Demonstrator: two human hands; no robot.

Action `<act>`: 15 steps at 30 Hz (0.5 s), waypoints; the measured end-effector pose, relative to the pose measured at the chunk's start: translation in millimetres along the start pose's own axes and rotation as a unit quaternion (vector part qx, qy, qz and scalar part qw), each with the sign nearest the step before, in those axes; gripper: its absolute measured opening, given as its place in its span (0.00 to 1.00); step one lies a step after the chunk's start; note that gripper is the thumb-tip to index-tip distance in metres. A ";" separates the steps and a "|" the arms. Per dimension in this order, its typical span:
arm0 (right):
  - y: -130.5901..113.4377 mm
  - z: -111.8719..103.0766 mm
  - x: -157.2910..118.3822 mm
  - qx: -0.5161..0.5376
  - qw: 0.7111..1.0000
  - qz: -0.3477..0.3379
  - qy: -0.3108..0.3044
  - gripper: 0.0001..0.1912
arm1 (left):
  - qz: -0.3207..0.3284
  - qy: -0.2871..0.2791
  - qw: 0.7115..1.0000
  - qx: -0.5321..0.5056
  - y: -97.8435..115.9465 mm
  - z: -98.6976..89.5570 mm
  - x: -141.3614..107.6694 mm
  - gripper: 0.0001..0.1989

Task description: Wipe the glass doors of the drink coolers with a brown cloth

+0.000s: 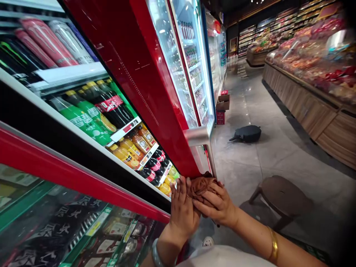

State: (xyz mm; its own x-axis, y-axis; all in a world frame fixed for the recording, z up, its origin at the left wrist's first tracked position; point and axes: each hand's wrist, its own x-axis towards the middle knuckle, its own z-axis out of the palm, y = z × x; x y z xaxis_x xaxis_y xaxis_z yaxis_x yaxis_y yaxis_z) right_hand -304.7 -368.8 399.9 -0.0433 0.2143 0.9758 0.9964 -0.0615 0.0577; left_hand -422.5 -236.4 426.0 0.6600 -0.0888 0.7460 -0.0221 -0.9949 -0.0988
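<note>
Here, at lower centre of the frame, a brown cloth [201,186], crumpled into a loose wad at the near end of a red upright [167,85] on a drinks fridge. Over it from the right, the right hand [215,203], fingers curled and closed around the folds. Just beside it on the left, the left hand [182,207], nearly flat, fingers outstretched towards the fridge edge. Cannot tell of any thumb hold on the cloth from that side.

Probably midway through wiping, to judge by the wad pressed close to the fridge. For the next move, likely a need for firm, even pressure along the red surface, with fingers clear of the metal handle [196,136] just above.

Further out, towards upper left, bottles [83,115] and tall cans [48,42] on lit shelves. Across lower left, packaged goods behind a slanting red edge. At lower right, a brown stool [286,194] on the grey floor. Beyond, right of centre, a dark object [246,133], too unclear to name, and cardboard boxes [223,102] beside the far fridges. Along upper right, a wood-sided display [311,107] heaped with packets.
</note>
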 end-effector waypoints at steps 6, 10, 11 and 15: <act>3.3 19.5 70.5 0.083 0.993 -0.040 0.074 0.10 | -0.023 0.100 0.995 -0.007 -14.7 -33.5 34.4 0.33; -7.1 41.5 76.3 0.172 0.981 -0.022 0.082 0.09 | -0.057 0.096 0.994 0.021 -23.0 -43.6 28.2 0.32; -10.4 46.2 76.5 0.209 0.975 -0.004 0.079 0.09 | -0.059 0.086 0.994 0.031 -24.7 -46.0 25.3 0.32; -15.7 65.6 109.4 0.304 0.941 0.089 0.117 0.13 | -0.063 0.073 0.993 0.074 -39.0 -67.9 43.3 0.34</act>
State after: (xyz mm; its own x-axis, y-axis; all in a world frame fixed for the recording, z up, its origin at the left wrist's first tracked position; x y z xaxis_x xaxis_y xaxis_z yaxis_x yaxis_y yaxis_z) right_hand -320.3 -280.5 491.9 0.1845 0.0285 0.9824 0.8441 0.5074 -0.1732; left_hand -444.0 -204.7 507.0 0.5354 0.0185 0.8444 0.1706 -0.9815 -0.0867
